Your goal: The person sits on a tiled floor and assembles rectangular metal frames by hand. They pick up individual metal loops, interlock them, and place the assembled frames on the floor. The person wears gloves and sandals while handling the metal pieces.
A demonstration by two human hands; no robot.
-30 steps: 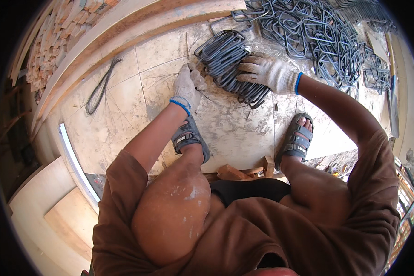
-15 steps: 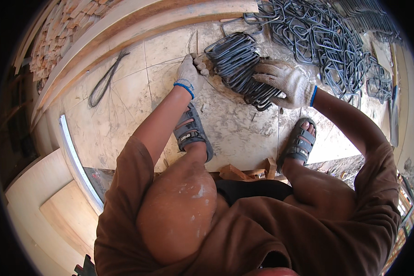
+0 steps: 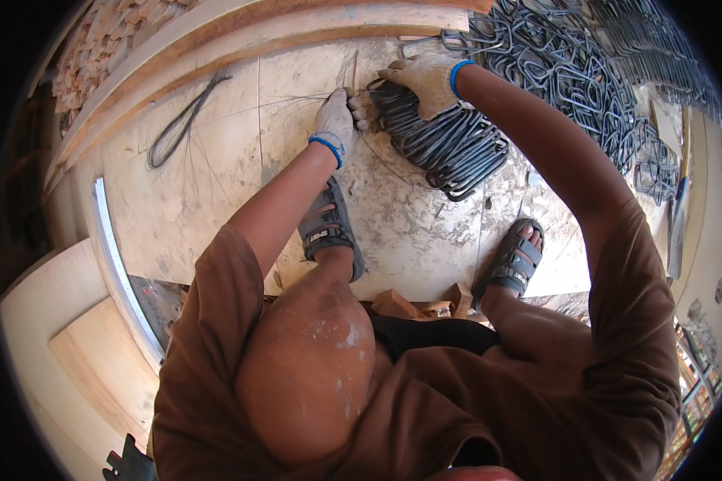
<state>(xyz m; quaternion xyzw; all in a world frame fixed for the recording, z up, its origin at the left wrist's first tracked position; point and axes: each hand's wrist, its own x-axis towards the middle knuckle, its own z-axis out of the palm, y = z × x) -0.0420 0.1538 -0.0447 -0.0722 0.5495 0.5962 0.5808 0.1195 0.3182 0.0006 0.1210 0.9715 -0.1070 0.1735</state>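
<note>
Both my hands wear pale knitted work gloves with blue cuffs. My left hand is closed near the floor, left of a bundle of steel stirrups. Thin tie wire runs out from its fingers toward the left. My right hand reaches over the far left end of the bundle, its fingers curled down around the end rings. The bundle is a row of dark bent-bar loops lying packed side by side on the floor; the glove hides its far edge.
A looped hank of wire lies to the left. Many loose stirrups are heaped at the far right. Long timber boards cross the far side, with stacked wood pieces behind. My sandalled feet flank the near floor.
My right hand has moved from the bundle's right side to its far left end. The bundle has shifted slightly right and turned. My left hand stays almost in place.
</note>
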